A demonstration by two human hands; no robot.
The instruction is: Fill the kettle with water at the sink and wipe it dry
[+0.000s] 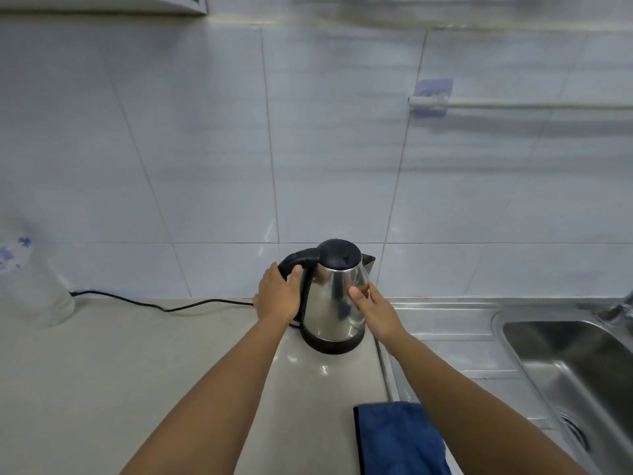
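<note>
While the kettle sits on the desk left of the sink, left hand fingers wrap its handle, right hand lies open on its body; filling and wiping remain, cloth unused.

Pale stone counter runs along a wall of light glossy tiles, with a black power cord snaking across its back edge from the left. A clear glass jar with blue flecks stands on the counter at far left, blurred. A white rail is fixed to the tiles upper right on a blue bracket, and the corner of a white cabinet or hood pokes in at top left.
</note>
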